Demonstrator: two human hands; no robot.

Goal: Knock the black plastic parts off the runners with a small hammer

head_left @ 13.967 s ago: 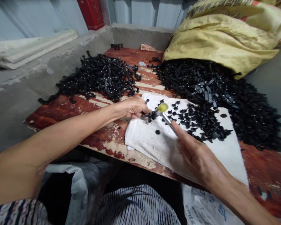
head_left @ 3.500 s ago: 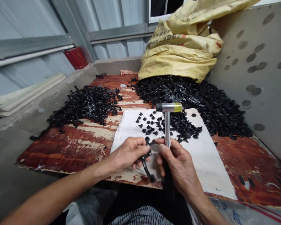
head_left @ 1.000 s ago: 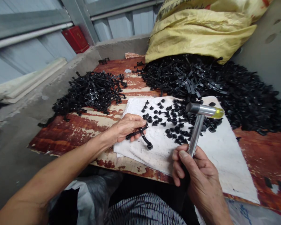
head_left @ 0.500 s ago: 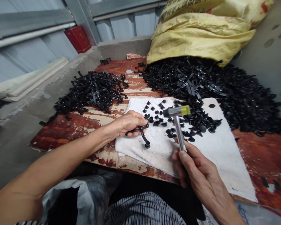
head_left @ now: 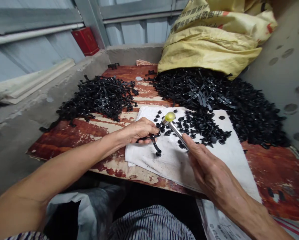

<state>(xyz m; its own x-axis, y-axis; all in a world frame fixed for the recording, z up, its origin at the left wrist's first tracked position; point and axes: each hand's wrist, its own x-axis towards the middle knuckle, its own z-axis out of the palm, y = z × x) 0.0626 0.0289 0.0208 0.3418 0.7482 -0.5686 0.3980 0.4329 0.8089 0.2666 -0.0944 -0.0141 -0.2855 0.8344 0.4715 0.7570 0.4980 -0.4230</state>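
My left hand (head_left: 143,130) is closed on a black plastic bracket (head_left: 155,145) with several arms, one of which points toward me and ends in a round foot on the white cloth (head_left: 144,156). My right hand (head_left: 201,155) grips the metal handle of a small hammer (head_left: 175,129). Its head, with a yellow face turned up, is close beside the left fingertips; whether it touches the bracket I cannot tell. Small black round-headed rubber plugs (head_left: 189,124) lie on the cloth behind the hammer, some standing in loose rows, others heaped.
A pile of black brackets (head_left: 99,96) lies on the left of the worn red board (head_left: 72,133). A bigger heap of black parts (head_left: 201,90) spills from a yellow woven sack (head_left: 206,50) at the back right. A red box (head_left: 86,41) stands by the metal wall.
My right hand has swung the hammer left and tipped its head toward the bracket in my left hand. The left hand keeps its hold in nearly the same place. The view has shifted slightly.
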